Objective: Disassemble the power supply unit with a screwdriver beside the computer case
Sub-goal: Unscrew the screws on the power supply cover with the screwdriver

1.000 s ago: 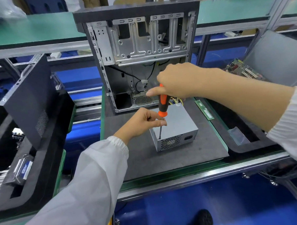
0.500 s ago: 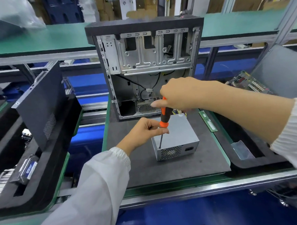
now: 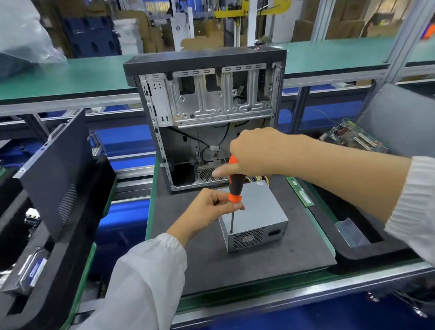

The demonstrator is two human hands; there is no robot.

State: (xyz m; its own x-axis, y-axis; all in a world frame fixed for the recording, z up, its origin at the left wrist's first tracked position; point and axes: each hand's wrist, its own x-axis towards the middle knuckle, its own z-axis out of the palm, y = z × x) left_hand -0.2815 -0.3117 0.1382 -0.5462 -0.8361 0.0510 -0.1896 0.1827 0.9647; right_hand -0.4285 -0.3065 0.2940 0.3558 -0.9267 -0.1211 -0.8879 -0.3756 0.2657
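A grey metal power supply unit (image 3: 261, 212) sits on a dark foam mat (image 3: 253, 265), in front of the open computer case (image 3: 209, 115). An orange and black screwdriver (image 3: 233, 181) stands almost upright, its tip on the unit's near left top corner. My right hand (image 3: 255, 153) grips the top of the handle from above. My left hand (image 3: 210, 206) pinches the orange collar at the handle's lower end, beside the unit's left side. Yellow wires show behind the unit.
A black side panel (image 3: 57, 171) leans in a foam tray at the left, with a drive (image 3: 34, 270) below it. A memory stick (image 3: 300, 191) lies on the mat's right edge. A circuit board (image 3: 352, 136) and grey panel (image 3: 406, 121) stand at right. A foam tray (image 3: 365, 255) sits by the mat.
The view has tilted upward, so everything sits lower in the frame. Both hands keep their hold on the screwdriver, whose tip stays on the same corner of the unit.
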